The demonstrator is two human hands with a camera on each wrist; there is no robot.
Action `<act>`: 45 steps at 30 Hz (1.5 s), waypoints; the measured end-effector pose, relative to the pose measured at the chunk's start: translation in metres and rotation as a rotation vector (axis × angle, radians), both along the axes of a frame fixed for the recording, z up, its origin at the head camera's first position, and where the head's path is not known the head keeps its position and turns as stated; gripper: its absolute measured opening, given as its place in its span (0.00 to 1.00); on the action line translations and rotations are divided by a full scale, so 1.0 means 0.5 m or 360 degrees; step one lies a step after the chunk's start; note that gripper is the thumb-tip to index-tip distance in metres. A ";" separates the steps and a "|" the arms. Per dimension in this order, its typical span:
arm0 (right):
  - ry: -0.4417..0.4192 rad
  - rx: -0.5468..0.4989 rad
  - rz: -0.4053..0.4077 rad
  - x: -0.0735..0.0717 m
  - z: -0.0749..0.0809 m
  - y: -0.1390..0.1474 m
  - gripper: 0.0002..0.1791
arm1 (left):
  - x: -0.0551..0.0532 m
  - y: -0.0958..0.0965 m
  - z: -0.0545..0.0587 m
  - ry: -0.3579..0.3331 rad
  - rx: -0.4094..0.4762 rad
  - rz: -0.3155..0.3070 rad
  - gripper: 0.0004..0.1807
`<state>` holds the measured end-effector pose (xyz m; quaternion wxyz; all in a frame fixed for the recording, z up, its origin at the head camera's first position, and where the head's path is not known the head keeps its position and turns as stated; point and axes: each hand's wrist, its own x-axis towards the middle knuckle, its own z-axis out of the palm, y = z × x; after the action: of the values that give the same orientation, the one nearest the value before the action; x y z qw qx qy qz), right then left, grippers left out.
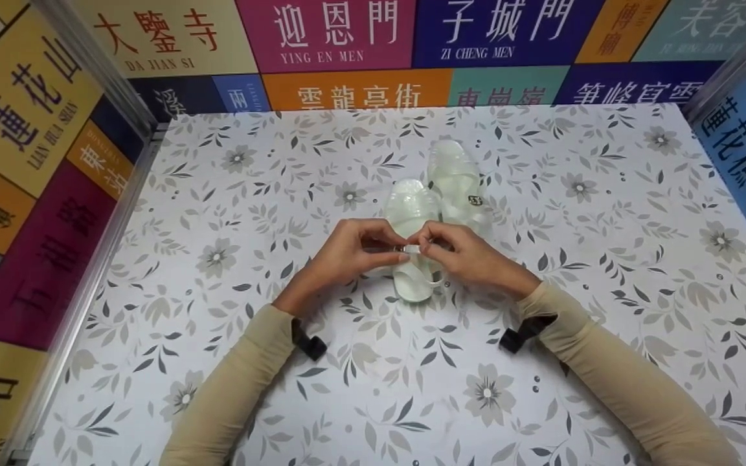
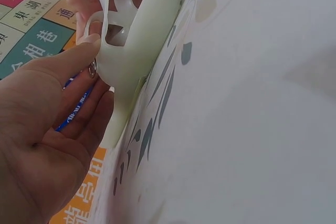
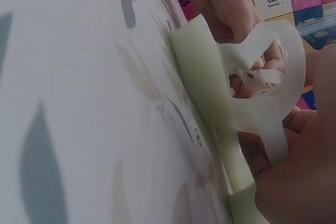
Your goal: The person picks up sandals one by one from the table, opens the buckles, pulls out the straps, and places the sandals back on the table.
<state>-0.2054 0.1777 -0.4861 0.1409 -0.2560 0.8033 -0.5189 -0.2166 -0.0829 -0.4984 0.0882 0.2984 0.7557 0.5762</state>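
Note:
A pale green, translucent sandal (image 1: 414, 288) lies on the table with its toe end away from me. Over its ankle strap (image 1: 416, 248) my two hands meet. My left hand (image 1: 357, 249) pinches the strap at its small metal buckle (image 2: 93, 68), thumb on one side and fingers on the other. From the other side, my right hand (image 1: 467, 252) pinches the strap with thumb and forefinger. Whether the strap runs through the buckle is hidden by the fingers. A matching sandal (image 1: 454, 168) lies just beyond and to the right, with a dark-edged emblem (image 1: 474, 200) on its side.
A white cloth with grey leaves and flowers covers the table (image 1: 217, 401). Panels with coloured lettering (image 1: 347, 39) stand along the back and both sides. Each wrist wears a black camera strap (image 1: 311, 346).

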 end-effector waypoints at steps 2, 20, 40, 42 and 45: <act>0.0024 -0.0014 0.0013 -0.002 0.000 0.003 0.08 | 0.000 0.000 0.000 -0.0014 0.0005 0.0004 0.10; 0.0168 -0.0061 -0.0024 -0.009 0.022 0.027 0.15 | -0.006 -0.020 0.006 -0.0128 -0.0010 -0.0025 0.14; 0.0046 0.0043 -0.0393 0.049 0.010 0.030 0.22 | 0.013 -0.011 0.022 -0.0410 -0.0236 0.0376 0.16; -0.0005 0.0109 -0.0370 0.053 0.008 0.027 0.23 | 0.019 -0.007 0.027 -0.0433 -0.0223 0.0412 0.13; -0.0036 0.0132 -0.0325 0.057 0.006 0.020 0.24 | 0.027 -0.001 0.035 -0.0414 -0.0273 0.0437 0.09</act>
<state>-0.1767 0.1877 -0.4831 0.1069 -0.1609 0.8444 -0.4997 -0.2030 -0.0832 -0.4808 0.1310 0.1071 0.8178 0.5500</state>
